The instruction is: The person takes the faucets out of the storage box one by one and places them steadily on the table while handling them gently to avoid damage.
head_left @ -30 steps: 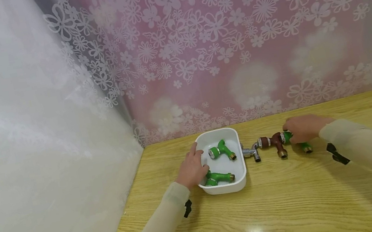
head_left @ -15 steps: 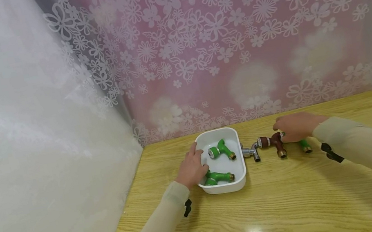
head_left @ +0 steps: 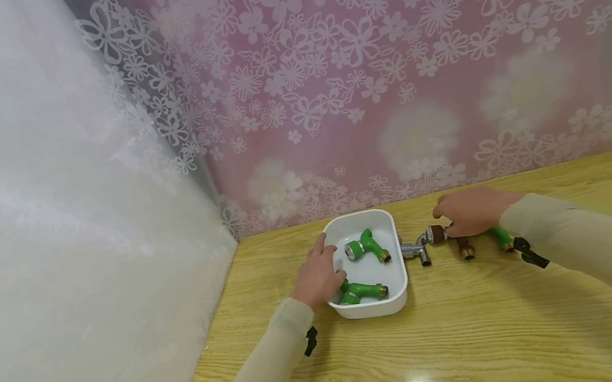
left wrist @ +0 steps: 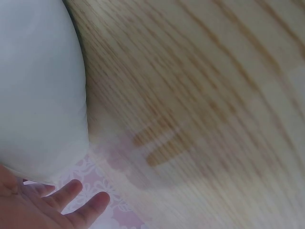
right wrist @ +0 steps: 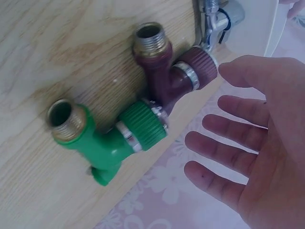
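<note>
My left hand (head_left: pixel 316 276) rests at the left rim of a white plastic tub (head_left: pixel 403 283), its fingers spread; in the left wrist view the fingers (left wrist: pixel 88 210) reach past the tub's wall. Inside the tub lie two green taps, one toward the back (head_left: pixel 370 248) and one at the front (head_left: pixel 363 291). My right hand (head_left: pixel 474 210) hovers over the brown tap (head_left: pixel 436 234), holding nothing. Its fingers (right wrist: pixel 224 152) are extended and apart from the taps in the right wrist view. A green tap (right wrist: pixel 102 148) lies right beside the brown one, partly hidden under my hand in the head view.
A chrome tap (head_left: pixel 415 250) lies between the tub and the brown tap, against the tub's right side. All stand on a wood-grain table (head_left: pixel 461 341). A pink flowered curtain (head_left: pixel 388 101) hangs behind, and a white sheet (head_left: pixel 78 258) at the left.
My right hand has moved left, from over the green tap to over the brown tap. The left hand stays at the tub's rim, and the taps have not moved.
</note>
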The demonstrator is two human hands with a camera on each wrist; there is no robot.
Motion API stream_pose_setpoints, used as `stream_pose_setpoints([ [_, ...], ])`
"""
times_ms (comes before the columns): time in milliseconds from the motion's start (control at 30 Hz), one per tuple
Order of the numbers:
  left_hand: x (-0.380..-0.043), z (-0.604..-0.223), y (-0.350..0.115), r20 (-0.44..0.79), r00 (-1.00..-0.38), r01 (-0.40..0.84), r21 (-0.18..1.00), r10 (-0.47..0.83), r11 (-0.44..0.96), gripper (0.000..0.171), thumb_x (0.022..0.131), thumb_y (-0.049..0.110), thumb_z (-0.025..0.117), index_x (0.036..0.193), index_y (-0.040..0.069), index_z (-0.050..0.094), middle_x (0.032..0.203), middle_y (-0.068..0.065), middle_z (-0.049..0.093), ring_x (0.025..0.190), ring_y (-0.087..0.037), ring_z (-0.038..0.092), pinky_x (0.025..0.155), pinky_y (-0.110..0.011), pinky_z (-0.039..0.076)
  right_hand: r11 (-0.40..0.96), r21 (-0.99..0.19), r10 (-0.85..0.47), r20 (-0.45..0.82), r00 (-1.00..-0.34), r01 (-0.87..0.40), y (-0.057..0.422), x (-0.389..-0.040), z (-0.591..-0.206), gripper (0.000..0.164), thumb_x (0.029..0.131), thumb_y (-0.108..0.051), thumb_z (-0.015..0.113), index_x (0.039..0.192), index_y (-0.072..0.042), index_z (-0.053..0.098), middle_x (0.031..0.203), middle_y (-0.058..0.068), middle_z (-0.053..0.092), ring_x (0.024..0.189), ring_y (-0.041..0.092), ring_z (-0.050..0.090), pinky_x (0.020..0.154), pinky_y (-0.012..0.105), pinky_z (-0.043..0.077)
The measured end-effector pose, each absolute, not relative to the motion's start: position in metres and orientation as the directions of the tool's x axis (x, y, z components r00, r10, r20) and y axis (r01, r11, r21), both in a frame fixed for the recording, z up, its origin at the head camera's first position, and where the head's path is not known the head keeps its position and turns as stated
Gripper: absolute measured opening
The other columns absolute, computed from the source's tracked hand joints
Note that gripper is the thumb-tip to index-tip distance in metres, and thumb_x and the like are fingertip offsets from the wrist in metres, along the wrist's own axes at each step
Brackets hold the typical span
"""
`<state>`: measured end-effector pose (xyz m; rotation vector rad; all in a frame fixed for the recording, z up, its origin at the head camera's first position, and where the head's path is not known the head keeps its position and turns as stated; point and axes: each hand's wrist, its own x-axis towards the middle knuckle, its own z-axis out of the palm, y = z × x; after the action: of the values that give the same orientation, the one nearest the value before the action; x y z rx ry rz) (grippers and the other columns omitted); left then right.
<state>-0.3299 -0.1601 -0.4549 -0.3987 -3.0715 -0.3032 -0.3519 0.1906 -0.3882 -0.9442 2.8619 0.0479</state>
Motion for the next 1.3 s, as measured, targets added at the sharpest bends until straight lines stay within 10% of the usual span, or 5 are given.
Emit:
stream_pose_setpoints([
  [1300,-0.327,-0.446,-0.16,0.031,-0.967,0.253,0.209,0.252,0.945,0.056,0.097,0.03,0.059,0.148,0.008,0.047,0.169,-0.007,0.012,0.146,-0.03,0.036,0.107,-0.05,0.046,0.738,-0.087,-0.675,-0.093,-0.732,-0.669,0.093,-0.373,-0.373,0.039,0.097,-0.024,0.064,0.133,-0.009,0.064,0.135,0.013,0.063,0.122,0.033,0.061,0.099,0.052,0.052],
])
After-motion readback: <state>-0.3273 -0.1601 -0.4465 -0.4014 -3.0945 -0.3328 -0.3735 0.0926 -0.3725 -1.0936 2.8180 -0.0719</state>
